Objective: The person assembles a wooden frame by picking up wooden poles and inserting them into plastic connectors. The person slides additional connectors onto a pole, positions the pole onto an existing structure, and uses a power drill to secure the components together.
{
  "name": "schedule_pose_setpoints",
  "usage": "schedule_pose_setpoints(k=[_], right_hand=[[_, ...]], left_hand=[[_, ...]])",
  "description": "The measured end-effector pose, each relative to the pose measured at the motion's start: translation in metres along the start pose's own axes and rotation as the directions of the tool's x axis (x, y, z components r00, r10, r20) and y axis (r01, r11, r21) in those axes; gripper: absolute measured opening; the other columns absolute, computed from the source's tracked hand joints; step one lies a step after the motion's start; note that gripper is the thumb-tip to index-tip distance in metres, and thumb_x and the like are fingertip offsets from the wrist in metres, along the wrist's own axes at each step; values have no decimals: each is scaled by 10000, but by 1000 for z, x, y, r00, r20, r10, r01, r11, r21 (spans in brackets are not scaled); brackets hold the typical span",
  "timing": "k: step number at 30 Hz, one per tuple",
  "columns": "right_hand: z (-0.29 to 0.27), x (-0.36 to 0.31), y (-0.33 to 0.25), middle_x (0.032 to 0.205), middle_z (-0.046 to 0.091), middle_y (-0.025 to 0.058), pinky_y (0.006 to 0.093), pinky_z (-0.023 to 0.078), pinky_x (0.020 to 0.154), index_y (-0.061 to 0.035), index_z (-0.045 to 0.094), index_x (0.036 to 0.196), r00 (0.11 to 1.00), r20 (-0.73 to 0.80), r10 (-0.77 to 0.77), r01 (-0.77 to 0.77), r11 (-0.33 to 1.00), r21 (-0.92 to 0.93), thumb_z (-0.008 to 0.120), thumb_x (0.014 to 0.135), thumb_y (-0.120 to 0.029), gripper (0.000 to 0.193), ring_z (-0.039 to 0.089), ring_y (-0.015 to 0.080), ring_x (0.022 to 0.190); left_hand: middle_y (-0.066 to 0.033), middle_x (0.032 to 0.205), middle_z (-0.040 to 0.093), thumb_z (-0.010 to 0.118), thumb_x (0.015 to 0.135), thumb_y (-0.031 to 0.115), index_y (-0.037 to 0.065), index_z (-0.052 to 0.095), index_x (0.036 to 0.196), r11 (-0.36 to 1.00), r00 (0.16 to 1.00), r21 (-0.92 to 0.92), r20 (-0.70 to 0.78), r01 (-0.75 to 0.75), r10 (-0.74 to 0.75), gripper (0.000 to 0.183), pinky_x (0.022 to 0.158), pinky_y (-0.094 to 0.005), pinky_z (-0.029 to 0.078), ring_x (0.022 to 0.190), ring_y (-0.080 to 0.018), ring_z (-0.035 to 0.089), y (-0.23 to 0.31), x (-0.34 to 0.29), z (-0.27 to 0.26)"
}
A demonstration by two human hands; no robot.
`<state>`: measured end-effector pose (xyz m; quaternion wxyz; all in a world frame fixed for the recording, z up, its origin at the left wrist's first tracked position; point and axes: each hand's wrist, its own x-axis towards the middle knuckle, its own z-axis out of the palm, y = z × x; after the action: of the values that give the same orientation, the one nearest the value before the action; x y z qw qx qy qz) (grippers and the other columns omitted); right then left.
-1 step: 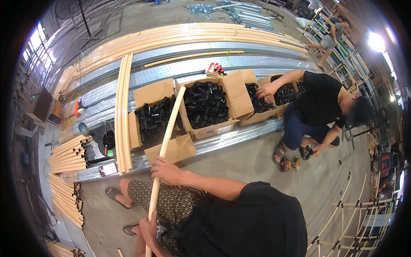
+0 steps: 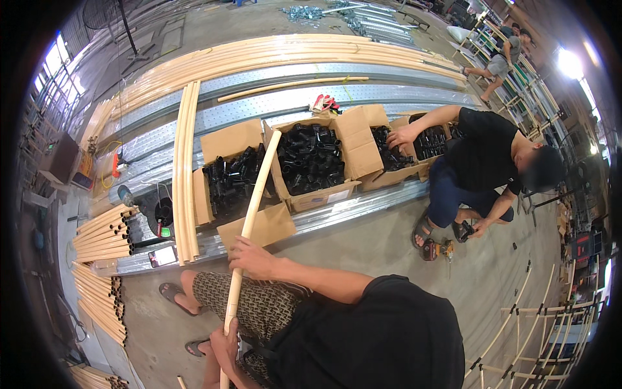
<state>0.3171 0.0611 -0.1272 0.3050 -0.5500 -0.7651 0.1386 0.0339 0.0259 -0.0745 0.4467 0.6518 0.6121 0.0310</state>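
A long beige pipe (image 2: 259, 188) slants across the middle, its far end beside the boxes and its near end running off the bottom edge. My right hand (image 2: 253, 258) is closed around its middle, above my patterned shorts. Lower down, my left hand (image 2: 225, 343) wraps the same pipe near the bottom of the view. The pipe's upper part passes in front of an open cardboard box (image 2: 231, 141) of black pipe fittings (image 2: 230, 175) and its front flap. Another box (image 2: 324, 200), full of similar fittings, stands just right of the pipe.
A co-worker (image 2: 486, 146) squats at right, one hand in a further box, the other holding a black piece. A cordless drill (image 2: 447, 249) is beside their foot. Stacked beige pipes (image 2: 102, 236) lie left, near a phone (image 2: 162, 257). Upright pipes (image 2: 186, 175) cross the metal planks (image 2: 253, 104).
My hands and the pipe stay in place. In the far right background, a person has shifted slightly.
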Motion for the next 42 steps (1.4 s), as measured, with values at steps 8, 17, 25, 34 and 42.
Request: schedule_pose_setpoints(k=[8, 17, 25, 34, 42], right_hand=[[-24, -25, 31, 1125, 634, 99, 497, 291, 1169, -83, 699, 988, 998, -64, 16, -9, 995, 96, 678, 712, -43, 279, 505, 323, 1212], [-74, -45, 61, 1347, 524, 191, 486, 290, 1157, -29, 623, 1166, 992, -123, -2, 8, 999, 48, 699, 709, -53, 464, 417, 354, 1331], [-169, -87, 184, 1358, 535, 191, 454, 390, 1065, -23, 516, 1305, 823, -494, 279, -323, 946, -5, 703, 764, -85, 576, 482, 374, 1278], [-250, -217, 369, 970, 671, 188, 494, 502, 819, -51, 636, 1072, 536, -694, 481, -708, 704, -60, 623, 843, -110, 237, 629, 386, 910], [-337, -383, 486, 1050, 656, 209, 490, 490, 888, -28, 639, 1132, 63, -755, 653, -959, 250, 136, 597, 837, -151, 323, 607, 415, 1037]], left_hand=[[-59, 562, 455, 676, 905, 432, -87, 609, 780, 998, 998, -2, -30, 63, -63, 537, 516, -357, 372, 577, -126, 394, 16, 5, 37], [-35, 570, 449, 693, 885, 461, -66, 615, 764, 999, 996, 6, -75, 47, -47, 546, 506, -332, 343, 578, -112, 375, 32, 3, 73], [23, 585, 462, 712, 887, 383, -56, 640, 789, 976, 997, -203, -11, 74, -78, 455, 487, -289, 310, 565, -73, 383, 64, 4, 116], [31, 592, 449, 714, 893, 258, -48, 643, 820, 974, 996, -219, -58, 52, -66, 322, 484, -285, 302, 564, -63, 381, 103, 0, 168], [20, 585, 478, 711, 903, 233, -38, 609, 786, 972, 981, -233, -187, 5, -50, 312, 485, -269, 344, 555, -64, 418, 105, 5, 226]])
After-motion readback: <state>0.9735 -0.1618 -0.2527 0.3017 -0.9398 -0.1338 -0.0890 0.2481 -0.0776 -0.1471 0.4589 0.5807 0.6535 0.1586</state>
